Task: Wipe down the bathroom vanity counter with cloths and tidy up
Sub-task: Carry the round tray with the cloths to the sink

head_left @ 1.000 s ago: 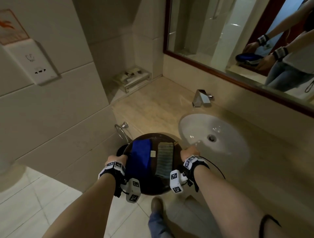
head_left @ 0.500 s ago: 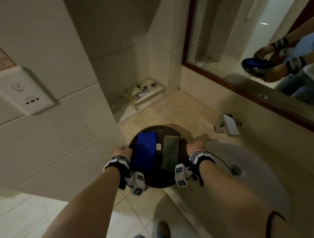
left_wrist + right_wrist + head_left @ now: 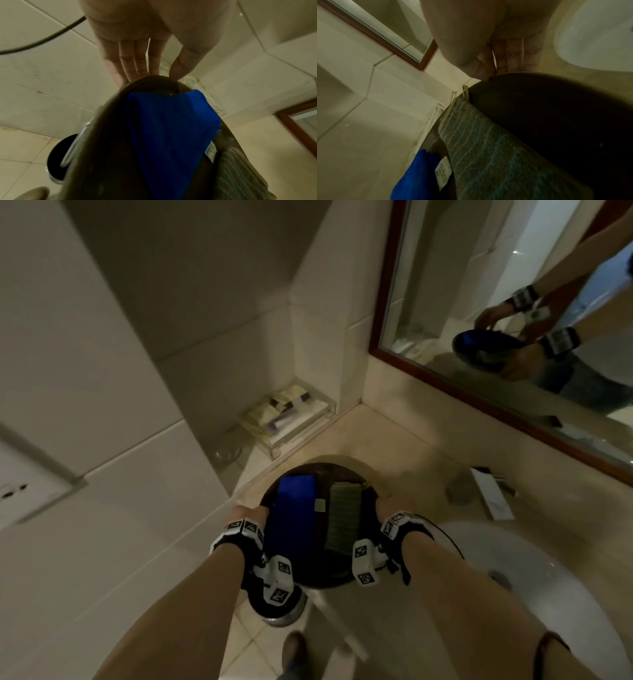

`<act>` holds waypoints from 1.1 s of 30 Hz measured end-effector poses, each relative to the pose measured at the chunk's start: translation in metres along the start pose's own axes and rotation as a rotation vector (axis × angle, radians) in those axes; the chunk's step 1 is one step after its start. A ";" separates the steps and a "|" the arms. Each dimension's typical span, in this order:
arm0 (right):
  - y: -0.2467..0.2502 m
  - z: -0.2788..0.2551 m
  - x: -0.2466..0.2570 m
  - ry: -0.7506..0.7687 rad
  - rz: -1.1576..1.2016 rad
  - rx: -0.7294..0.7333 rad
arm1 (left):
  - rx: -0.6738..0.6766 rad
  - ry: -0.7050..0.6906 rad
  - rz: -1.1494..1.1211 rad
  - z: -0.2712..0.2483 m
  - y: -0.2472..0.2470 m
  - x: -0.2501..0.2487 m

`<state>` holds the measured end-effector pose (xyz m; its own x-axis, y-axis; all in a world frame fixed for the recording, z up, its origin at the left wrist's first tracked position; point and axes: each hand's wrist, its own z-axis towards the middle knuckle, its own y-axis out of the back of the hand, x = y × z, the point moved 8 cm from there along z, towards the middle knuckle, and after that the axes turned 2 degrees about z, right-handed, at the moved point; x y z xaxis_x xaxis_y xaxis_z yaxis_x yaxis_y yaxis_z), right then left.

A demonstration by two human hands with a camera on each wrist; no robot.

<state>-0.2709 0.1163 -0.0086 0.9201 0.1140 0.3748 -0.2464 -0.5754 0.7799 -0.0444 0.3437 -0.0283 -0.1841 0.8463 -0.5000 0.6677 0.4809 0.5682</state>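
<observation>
Head view: I hold a round dark tray (image 3: 318,573) by its two sides over the front edge of the vanity counter (image 3: 404,440), near its left corner and beside the basin (image 3: 548,594). Left hand (image 3: 248,513) pinches the left rim, right hand (image 3: 390,503) grips the right rim. In the tray lie a folded blue cloth (image 3: 291,518) and a grey-green striped cloth (image 3: 342,518), side by side.

Risk, as I judge it: part of the tray overhangs the floor, so any tilt could slide both cloths off toward the waste bin (image 3: 284,611) below. The clear amenity tray (image 3: 291,419) in the corner, holding sachets, could be knocked.

Left wrist view: thumb over the rim, fingers (image 3: 126,60) straight beneath; blue cloth fills this half.

Right wrist view: fingers (image 3: 510,54) curl under the rim, thumb on top; the striped cloth's loop (image 3: 465,92) rests against the rim.
</observation>
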 end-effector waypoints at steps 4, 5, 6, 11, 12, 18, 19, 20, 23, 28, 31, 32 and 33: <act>0.017 0.024 0.033 0.064 -0.161 -0.008 | 0.031 -0.057 0.015 0.027 0.014 -0.049; 0.023 0.025 0.042 0.078 -0.199 -0.025 | 0.017 -0.066 -0.002 0.031 0.019 -0.061; 0.026 0.027 0.050 0.106 -0.277 -0.037 | 0.016 -0.077 -0.019 0.033 0.024 -0.072; 0.017 0.045 0.076 0.128 -0.501 0.025 | 0.023 -0.101 -0.087 0.058 0.031 -0.109; 0.015 0.052 0.081 0.135 -0.509 0.033 | 0.021 -0.109 -0.091 0.062 0.032 -0.115; 0.020 0.100 0.105 0.125 -0.334 0.008 | -0.042 -0.095 -0.072 0.107 0.032 -0.137; 0.022 0.114 0.106 0.078 -0.229 -0.007 | -0.051 -0.091 -0.069 0.111 0.033 -0.145; 0.025 0.128 0.108 0.055 -0.121 -0.024 | -0.055 -0.071 -0.057 0.115 0.034 -0.150; 0.032 0.162 0.125 0.064 0.025 -0.057 | -0.051 -0.004 -0.068 0.140 0.034 -0.166; 0.031 0.206 0.149 0.151 0.200 -0.069 | -0.077 0.010 -0.134 0.169 0.039 -0.193; 0.023 0.231 0.159 0.099 0.303 -0.012 | -0.084 -0.014 -0.138 0.183 0.042 -0.208; 0.021 0.236 0.164 0.112 0.373 0.007 | -0.092 -0.006 -0.128 0.191 0.042 -0.211; 0.024 0.242 0.169 0.085 0.497 0.030 | -0.095 -0.011 -0.129 0.196 0.042 -0.215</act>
<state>-0.0480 -0.0743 -0.0476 0.6652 -0.1153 0.7377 -0.6386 -0.5998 0.4821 0.1649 0.1373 -0.0253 -0.2556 0.7735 -0.5800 0.5679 0.6056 0.5574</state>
